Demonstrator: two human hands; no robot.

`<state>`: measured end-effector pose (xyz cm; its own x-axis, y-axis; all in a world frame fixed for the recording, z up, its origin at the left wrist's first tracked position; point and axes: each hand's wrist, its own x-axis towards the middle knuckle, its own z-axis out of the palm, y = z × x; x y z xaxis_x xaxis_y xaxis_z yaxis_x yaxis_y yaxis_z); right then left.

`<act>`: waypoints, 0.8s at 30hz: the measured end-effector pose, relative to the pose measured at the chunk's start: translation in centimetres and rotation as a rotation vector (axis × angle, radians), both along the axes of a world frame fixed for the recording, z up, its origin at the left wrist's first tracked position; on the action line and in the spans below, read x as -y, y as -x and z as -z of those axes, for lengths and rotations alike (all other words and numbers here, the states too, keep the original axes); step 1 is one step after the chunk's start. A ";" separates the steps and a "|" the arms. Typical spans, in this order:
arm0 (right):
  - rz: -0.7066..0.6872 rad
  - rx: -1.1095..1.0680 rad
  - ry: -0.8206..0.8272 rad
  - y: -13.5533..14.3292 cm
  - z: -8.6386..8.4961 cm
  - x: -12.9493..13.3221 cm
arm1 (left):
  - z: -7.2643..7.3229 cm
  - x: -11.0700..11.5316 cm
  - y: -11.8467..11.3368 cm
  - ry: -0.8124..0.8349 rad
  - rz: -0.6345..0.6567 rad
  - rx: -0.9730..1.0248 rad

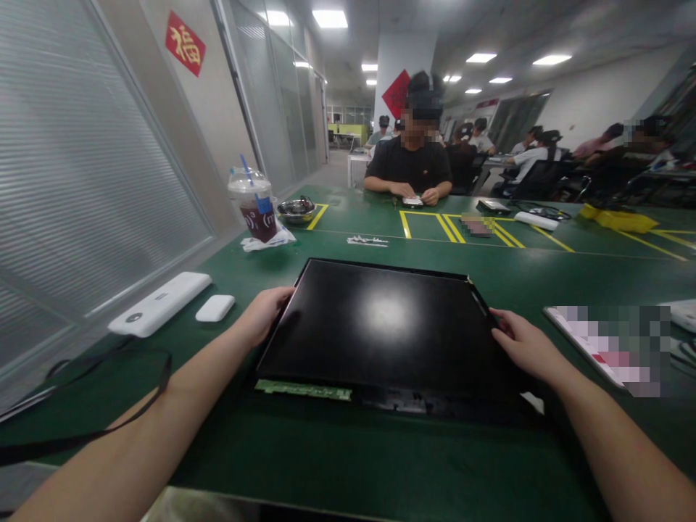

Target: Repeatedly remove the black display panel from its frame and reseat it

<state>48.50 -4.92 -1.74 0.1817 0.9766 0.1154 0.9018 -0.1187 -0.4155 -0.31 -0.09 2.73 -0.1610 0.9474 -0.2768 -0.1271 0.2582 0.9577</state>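
Observation:
A black flat display panel lies in front of me on the green table, its glossy face upward and reflecting a ceiling light. Along its near edge runs a strip of green circuit board, and a small white tab sticks up at the near right corner. My left hand grips the panel's left edge, fingertips partly hidden behind the frame. On the opposite side, my right hand holds the right edge between thumb and fingers. Whether the panel rests fully on the table or is slightly raised, I cannot tell.
To the left lie a long white device and a small white case. A drink cup stands on tissue beside a metal bowl. A phone-like slab lies right. Across the green table sits a person.

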 end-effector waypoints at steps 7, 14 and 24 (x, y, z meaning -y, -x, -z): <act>-0.014 -0.013 -0.026 -0.3 0.3 -0.1 | 0.4 0.5 0.4 -0.113 0.114 -0.248; 0.027 -0.045 -0.083 -0.2 0.4 -0.2 | 0.4 0.5 0.1 -0.105 0.108 -0.168; 0.143 -0.135 -0.139 0.3 0.1 0.4 | 0.7 0.3 -0.1 -0.138 0.093 -0.111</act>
<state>48.15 -5.27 -1.82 0.3399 0.9161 0.2126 0.8151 -0.1742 -0.5524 -0.22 -0.39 2.04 -0.0935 0.9873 -0.1282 -0.0005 0.1287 0.9917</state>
